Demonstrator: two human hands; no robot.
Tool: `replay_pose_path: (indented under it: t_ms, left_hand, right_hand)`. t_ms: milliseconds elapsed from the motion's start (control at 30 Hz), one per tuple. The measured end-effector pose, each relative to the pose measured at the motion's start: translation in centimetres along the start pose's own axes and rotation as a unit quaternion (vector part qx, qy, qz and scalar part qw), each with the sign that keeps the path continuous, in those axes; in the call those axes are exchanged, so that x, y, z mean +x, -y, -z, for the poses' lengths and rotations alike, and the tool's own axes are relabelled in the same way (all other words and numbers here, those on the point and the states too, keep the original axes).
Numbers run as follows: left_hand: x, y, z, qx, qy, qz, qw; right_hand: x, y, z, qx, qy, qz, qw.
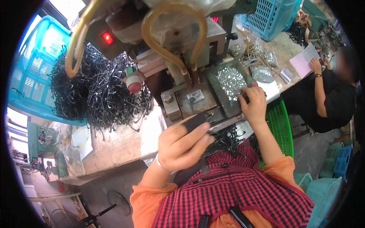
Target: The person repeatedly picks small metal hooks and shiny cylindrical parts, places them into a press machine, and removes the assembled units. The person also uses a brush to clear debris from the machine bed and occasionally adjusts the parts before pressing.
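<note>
My left hand (181,143) is closed around a black strap piece (194,122) and holds it just in front of the metal press machine (190,95). My right hand (253,103) reaches to the edge of a tray of small shiny metal parts (230,81), its fingertips pinched at the tray's near corner; whether it holds a part is hidden. A heap of black straps (97,91) spills from a blue basket (30,76) to my left. More black straps (228,138) lie in my lap.
Yellowish hoses (175,22) loop over the machine, which shows a red light (107,37). A green basket (281,125) stands at my right. Another person in black (327,95) sits across the bench near bags of metal parts (262,57) and a pink paper (300,64).
</note>
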State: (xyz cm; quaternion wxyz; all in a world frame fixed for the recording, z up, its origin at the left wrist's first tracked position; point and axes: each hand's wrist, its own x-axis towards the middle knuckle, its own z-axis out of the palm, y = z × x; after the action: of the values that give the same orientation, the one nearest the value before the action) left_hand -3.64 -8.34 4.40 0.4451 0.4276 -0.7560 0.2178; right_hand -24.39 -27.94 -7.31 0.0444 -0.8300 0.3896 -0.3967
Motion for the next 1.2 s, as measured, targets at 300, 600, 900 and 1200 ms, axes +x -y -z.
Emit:
replay_pose_path:
  t_ms: [300,600,900,1200]
  left_hand:
    - [1.5,1.2,-1.9,-0.012,0.037,0.003,0.999]
    - [1.6,1.8,-1.6,-0.032,0.063,0.010,0.997]
    - [-1.9,-0.8,-2.0,-0.038,-0.019,0.113,0.993]
    - [-9.1,6.5,10.0,0.341,-0.034,0.321,0.883]
  right_hand:
    - [5.2,1.7,0.0,0.071,-0.022,-0.022,0.997]
    - [3.7,1.0,-3.0,0.072,0.038,0.123,0.989]
    - [5.9,1.6,-3.1,0.110,0.005,0.084,0.990]
    - [4.6,4.9,-0.2,0.221,0.012,0.038,0.975]
